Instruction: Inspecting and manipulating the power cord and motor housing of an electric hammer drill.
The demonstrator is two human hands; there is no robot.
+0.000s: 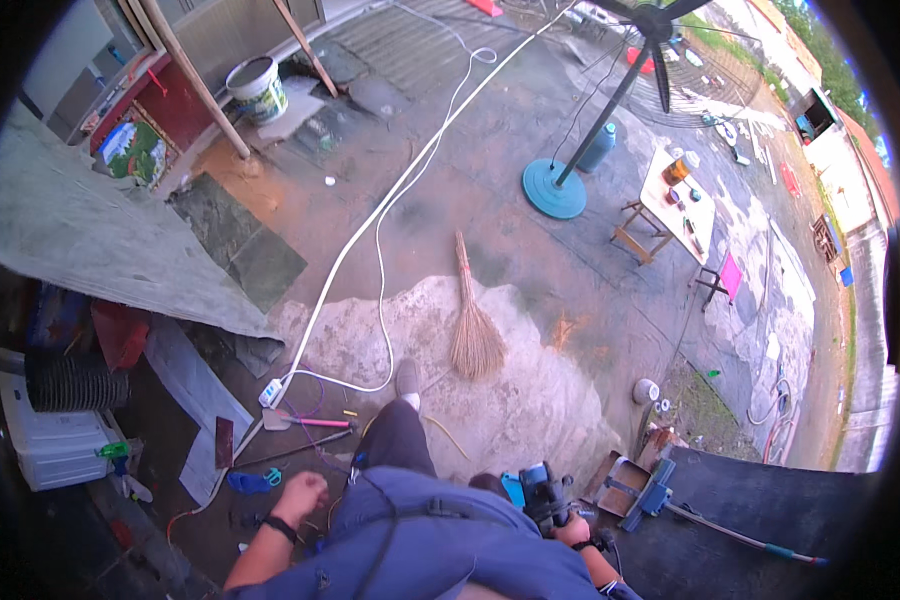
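Grip of right hand point(572, 530): wrapped round the near end of the dark tool, bodyward of the straw broom point(477, 350) and to its right. Best closed firmly, wrist straight, no cord or cloth trapped under the fingers.
Dark tool point(542, 495): in that same grip, against or just beside the blue clothing point(440, 535), bodyward of the broom and to its right; exact kind too unclear to name. Worth carrying a little clear of the clothing, far end turned away from the legs.
Left hand point(305, 492): bodyward of the broom and to its left; fingers loosely curled, nothing visible between them, cannot tell about the palm. Useful as a second, steadying grip in case of heavy pull.
Shoe point(408, 378): just left of the broom's bristles. Best set flat, weight balanced, before any turn with the tool.
White cable point(315, 315): looping along the broom's left side, near the shoe. Likely trip risk; worth stepping clear of the slack.
Power strip point(271, 393): left of the broom, slightly bodyward. Better untugged.
Fan point(554, 190): beyond the broom, slightly right, well apart from both hands.
Bench point(656, 180): beyond the broom, farther right, with jars on top.
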